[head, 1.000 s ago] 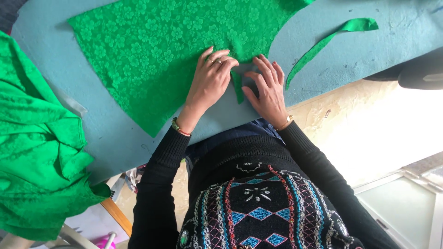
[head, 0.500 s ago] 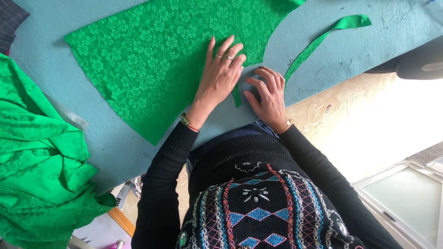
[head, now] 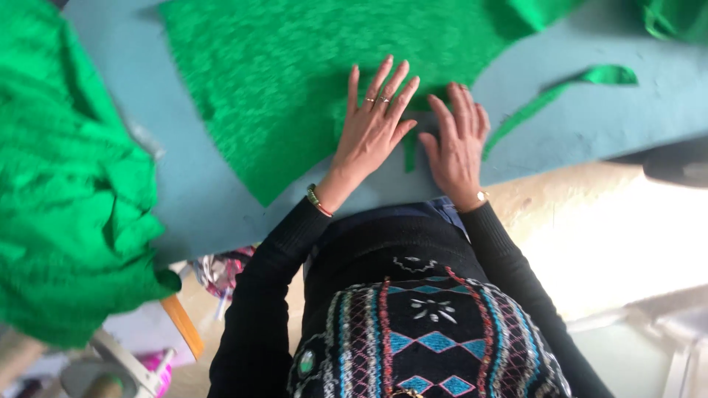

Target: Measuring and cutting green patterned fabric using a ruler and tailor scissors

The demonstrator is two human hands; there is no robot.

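Both hands flat, fingers spread, on green lace fabric (head: 295, 81).
We press left hand (head: 372, 129) and right hand (head: 457, 144) near its cut edge; trimmed strip (head: 560, 96) lies apart.

Bare blue table (head: 634, 110) lies right of the right hand (head: 457, 144) — open passage there, broken only by a thin green strip (head: 549, 103). The left hand (head: 372, 125) lies flat on the green lace (head: 295, 81), which covers the far middle. At the left, a heaped green cloth (head: 66, 184) blocks the table edge — a narrow bare lane runs between heap and lace.
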